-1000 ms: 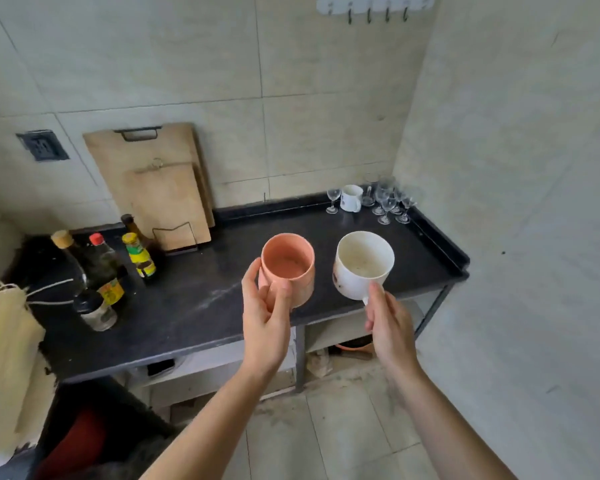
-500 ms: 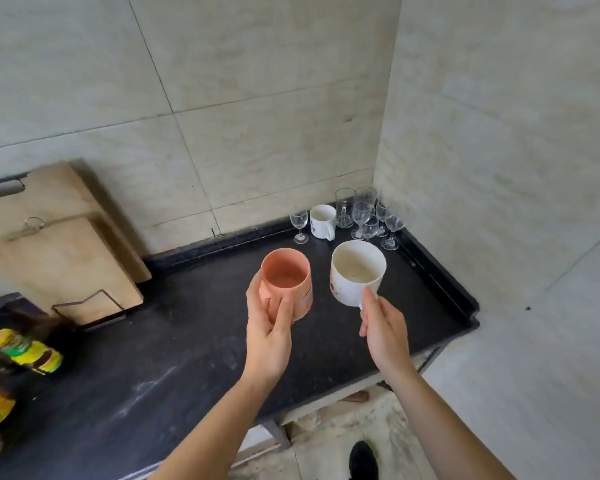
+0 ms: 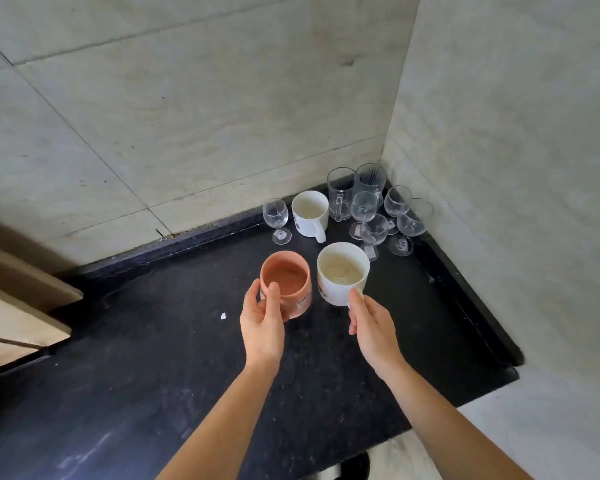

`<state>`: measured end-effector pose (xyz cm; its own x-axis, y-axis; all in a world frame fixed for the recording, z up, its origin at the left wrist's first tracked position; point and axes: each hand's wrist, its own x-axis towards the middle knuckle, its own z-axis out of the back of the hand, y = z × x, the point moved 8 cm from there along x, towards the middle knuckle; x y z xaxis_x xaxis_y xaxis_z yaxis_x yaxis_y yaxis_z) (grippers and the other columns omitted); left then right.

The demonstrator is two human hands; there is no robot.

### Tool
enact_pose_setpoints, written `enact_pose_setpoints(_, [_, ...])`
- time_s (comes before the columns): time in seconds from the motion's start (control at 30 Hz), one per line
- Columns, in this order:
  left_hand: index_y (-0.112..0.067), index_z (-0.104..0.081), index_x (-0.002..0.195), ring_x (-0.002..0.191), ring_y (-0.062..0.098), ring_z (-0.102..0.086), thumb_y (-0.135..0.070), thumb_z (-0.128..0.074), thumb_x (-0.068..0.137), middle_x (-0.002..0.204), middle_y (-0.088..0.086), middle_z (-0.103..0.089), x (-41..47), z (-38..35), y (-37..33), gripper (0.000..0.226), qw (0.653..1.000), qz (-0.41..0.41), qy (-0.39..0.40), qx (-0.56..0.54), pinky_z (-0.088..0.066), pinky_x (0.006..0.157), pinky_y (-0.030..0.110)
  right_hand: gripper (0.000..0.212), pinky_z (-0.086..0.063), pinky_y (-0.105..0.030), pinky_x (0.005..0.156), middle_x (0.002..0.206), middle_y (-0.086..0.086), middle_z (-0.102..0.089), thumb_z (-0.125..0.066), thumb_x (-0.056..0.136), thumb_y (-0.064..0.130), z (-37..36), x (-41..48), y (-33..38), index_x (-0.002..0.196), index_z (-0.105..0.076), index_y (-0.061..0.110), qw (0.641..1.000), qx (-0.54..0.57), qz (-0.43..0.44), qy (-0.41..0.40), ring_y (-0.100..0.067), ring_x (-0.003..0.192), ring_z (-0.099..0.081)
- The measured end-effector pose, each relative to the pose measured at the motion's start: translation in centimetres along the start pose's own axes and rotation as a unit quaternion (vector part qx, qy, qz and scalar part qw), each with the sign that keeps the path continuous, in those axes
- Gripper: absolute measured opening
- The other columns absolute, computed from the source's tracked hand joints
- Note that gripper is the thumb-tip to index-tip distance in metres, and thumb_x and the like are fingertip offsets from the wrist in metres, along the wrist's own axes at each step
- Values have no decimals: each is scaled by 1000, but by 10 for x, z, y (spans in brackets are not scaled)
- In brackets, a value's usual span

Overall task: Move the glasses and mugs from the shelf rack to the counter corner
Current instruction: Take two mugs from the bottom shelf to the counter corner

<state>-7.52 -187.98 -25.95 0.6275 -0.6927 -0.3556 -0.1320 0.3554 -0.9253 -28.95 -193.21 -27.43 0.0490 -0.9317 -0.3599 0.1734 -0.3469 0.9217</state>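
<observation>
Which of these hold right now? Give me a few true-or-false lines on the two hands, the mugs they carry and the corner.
1. The left hand grips the orange mug. True.
2. The right hand is empty. False: it holds a white mug at its near side.
3. A second white mug stands on the counter in the corner. True.
4. Both held mugs are upside down. False: their openings face up.
5. The corner holds mugs only. False: several stemmed glasses stand there too.
</observation>
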Motion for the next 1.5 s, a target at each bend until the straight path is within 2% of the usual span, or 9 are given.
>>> enact_pose_setpoints(0.47, [-31, -48, 134, 106, 11, -69, -43, -55, 100, 119, -1, -70, 101, -58, 67, 37, 999, 12, 5, 32, -60, 87, 33, 51, -36, -12, 51, 62, -4, -40, -47, 104, 43, -23, 88, -60, 64, -39, 12, 998, 12, -15, -61, -3, 50, -39])
enact_pose_setpoints(0.53, [-32, -47, 135, 105, 9, -69, -43, -54, 100, 119, -3, -70, 106, -61, 68, 36, 1000, 18, -1, 24, -60, 81, 25, 51, -35, -12, 48, 61, -3, -40, -47, 104, 44, -26, 93, -62, 65, -40, 12, 998, 16, -17, -57, -3, 50, -37])
enact_pose_setpoints(0.63, [-32, -45, 136, 108, 9, -67, -45, -52, 101, 124, -1, -68, 110, -65, 68, 38, 1000, 16, 0, 23, -60, 85, 26, 51, -37, -11, 50, 57, 6, -44, -45, 103, 48, -29, 100, -65, 65, -44, 15, 998, -10, -24, -49, -1, 50, -41])
enact_pose_setpoints(0.8, [-29, -39, 147, 120, 15, -61, -59, -47, 97, 134, -2, -62, 106, -66, 60, 59, 995, -9, 40, 87, -51, 103, 40, 44, -43, -22, 66, 82, 1, -60, -42, 103, 52, -27, 103, -66, 78, -60, 20, 996, -63, -49, -47, -10, 72, -58])
enact_pose_setpoints(0.97, [-24, -48, 146, 121, 22, -50, -59, -44, 97, 125, 6, -55, 103, -53, 27, 60, 964, -65, 36, 256, -44, 97, 35, 34, -45, -22, 70, 124, -4, -54, -54, 99, 46, -13, 90, -36, 120, -58, 20, 975, -183, -32, -122, -7, 87, -60])
enact_pose_setpoints(1.07, [-21, -38, 153, 142, 22, -31, -55, -39, 99, 149, 5, -41, 89, -37, -22, 64, 939, -139, 31, 313, -35, 109, 40, 45, -57, -40, 82, 136, -6, -45, -61, 97, 37, -10, 74, 18, 135, -48, 16, 964, -199, 67, -163, -24, 103, -64])
enact_pose_setpoints(1.17, [-15, -40, 152, 146, 30, -27, -51, -34, 101, 155, 12, -38, 62, -11, -108, 63, 895, -277, -8, 349, -31, 116, 52, 46, -52, -43, 98, 142, -11, -45, -56, 100, 38, -22, 54, 108, 137, -48, 12, 933, -227, 235, -152, -29, 125, -54])
enact_pose_setpoints(1.27, [-9, -42, 151, 148, 40, -26, -42, -38, 105, 158, 20, -35, 19, 31, -198, 57, 827, -401, -67, 388, -27, 117, 55, 53, -42, -47, 107, 150, -18, -43, -50, 101, 43, -37, 18, 208, 141, -50, 10, 871, -269, 383, -150, -33, 135, -44])
enact_pose_setpoints(1.5, [-6, -39, 152, 151, 44, -19, -43, -37, 105, 161, 25, -25, -94, 172, -315, 60, 708, -475, -255, 456, -20, 120, 55, 59, -26, -48, 116, 161, -20, -29, -44, 103, 49, -105, -82, 357, 151, -43, 14, 745, -261, 606, -96, -37, 147, -31])
